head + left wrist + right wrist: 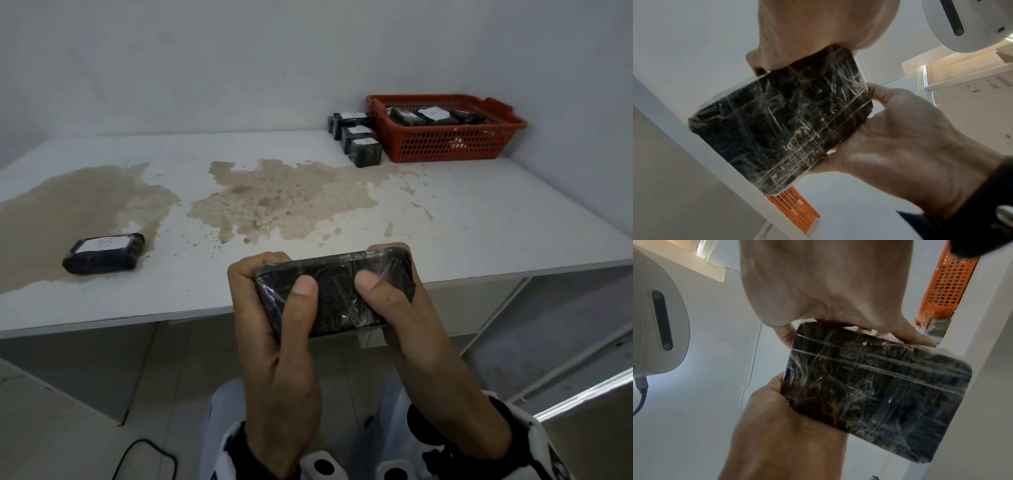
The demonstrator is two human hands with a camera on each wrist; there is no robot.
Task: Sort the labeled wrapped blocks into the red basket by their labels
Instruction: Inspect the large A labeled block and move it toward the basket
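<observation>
Both hands hold one black plastic-wrapped block [337,294] [781,128] [875,395] in the air just in front of the table's front edge. My left hand [281,274] [900,138] grips its left end, thumb on the near face. My right hand [380,265] [787,426] grips the right end the same way. No label shows on the faces in view. Another block marked B [104,253] lies at the table's left. The red basket [445,144] [793,209] [947,283] stands at the far right with labeled blocks [431,116] inside.
A stack of labeled blocks [358,137] stands against the basket's left side. The white table [479,219] has wide brown stains [281,202] across its middle and left. Walls close the back and right. A black cable [147,455] lies on the floor.
</observation>
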